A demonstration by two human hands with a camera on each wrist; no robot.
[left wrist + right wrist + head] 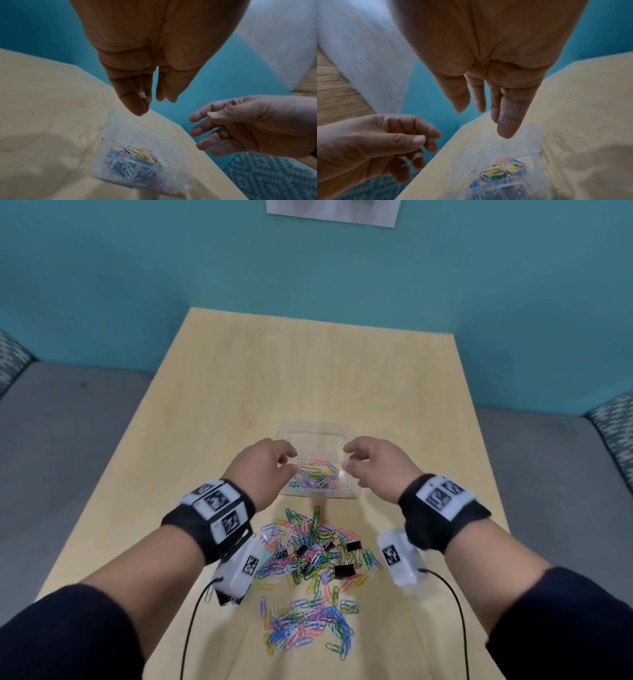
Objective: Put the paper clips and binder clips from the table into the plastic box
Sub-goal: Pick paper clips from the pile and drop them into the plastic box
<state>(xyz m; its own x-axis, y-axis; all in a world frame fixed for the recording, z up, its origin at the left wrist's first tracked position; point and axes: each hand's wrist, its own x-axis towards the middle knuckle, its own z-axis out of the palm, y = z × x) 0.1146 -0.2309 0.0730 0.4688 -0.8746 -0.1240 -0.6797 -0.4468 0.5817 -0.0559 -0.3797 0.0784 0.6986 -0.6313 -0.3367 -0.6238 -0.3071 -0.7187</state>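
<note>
A clear plastic box stands mid-table with coloured paper clips in its near half. My left hand hovers over the box's left edge and my right hand over its right edge. The fingers of both are relaxed and hold nothing. The left wrist view shows the left hand empty above the box and its clips. In the right wrist view the right hand hangs empty over the box. A loose pile of paper clips and black binder clips lies nearer me, with a second pile at the front.
The wooden table has bare surface beyond and beside the box. Grey seating flanks it on both sides, and a teal wall rises behind. Black cables trail from the wrist cameras near the front piles.
</note>
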